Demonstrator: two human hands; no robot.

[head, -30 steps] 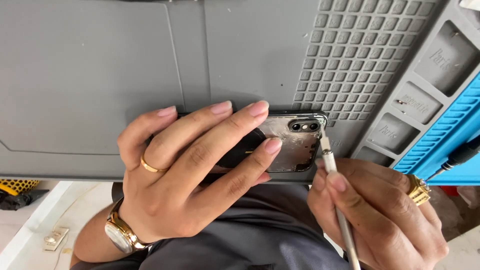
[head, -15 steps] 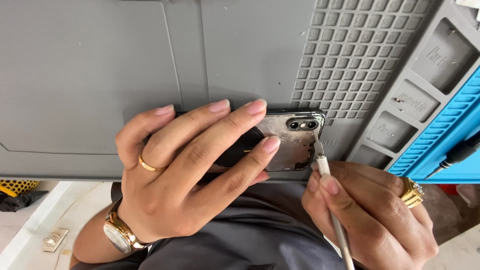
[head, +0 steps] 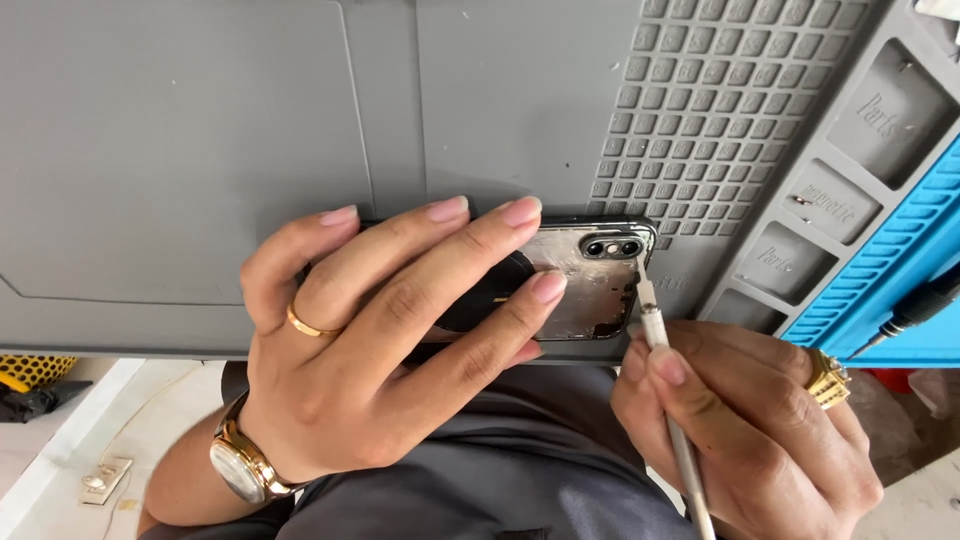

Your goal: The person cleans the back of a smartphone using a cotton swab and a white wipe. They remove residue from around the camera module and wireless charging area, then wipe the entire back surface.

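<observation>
My left hand (head: 400, 350), with a gold ring and a wristwatch, lies flat over a smartphone (head: 590, 285) at the near edge of a grey work mat (head: 200, 150). The phone is back side up; its scuffed silvery rear and dual camera show at the right end. In my right hand (head: 740, 420), which wears a large gold ring, a thin white tool (head: 665, 360) is gripped like a pen. The tool's tip touches the phone's right edge just under the camera.
The grey mat has a grid of small square cells (head: 720, 110) and several tray pockets (head: 890, 110) at the right. A blue mat (head: 900, 280) lies beyond, with a dark tool (head: 915, 310) on it. Floor and a yellow object (head: 30, 370) show below left.
The white tool's tip has shifted slightly along the phone's right edge near the camera. My left hand keeps pressing the phone in the same place.
</observation>
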